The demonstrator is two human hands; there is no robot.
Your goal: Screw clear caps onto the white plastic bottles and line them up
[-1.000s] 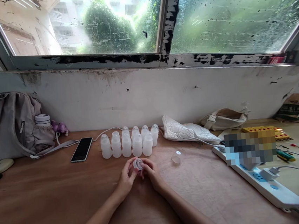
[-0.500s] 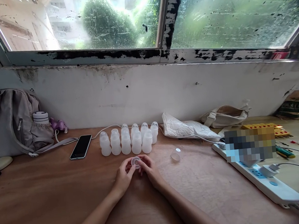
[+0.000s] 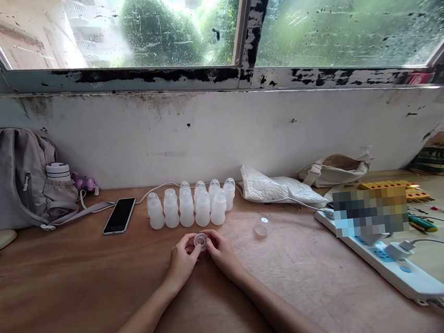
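A small round clear plastic piece, ringed like a bottle collar, is held between both hands above the wooden table. My left hand grips its left edge, thumb and fingers closed. On the opposite edge, my right hand pinches it the same way. Just beyond the hands stand several frosted white bottles in two close rows, some showing clear domed tops. To the right of my right hand, a clear plastic cap lies tilted on the table.
A phone lies left of the bottles, near a grey backpack. Behind on the right are a white padded pouch and a beige bag. A power strip with cables runs along the right side.
The view has tilted down very slightly. Both hands keep hold of the clear round piece, with the fingers shifting a little around its rim.
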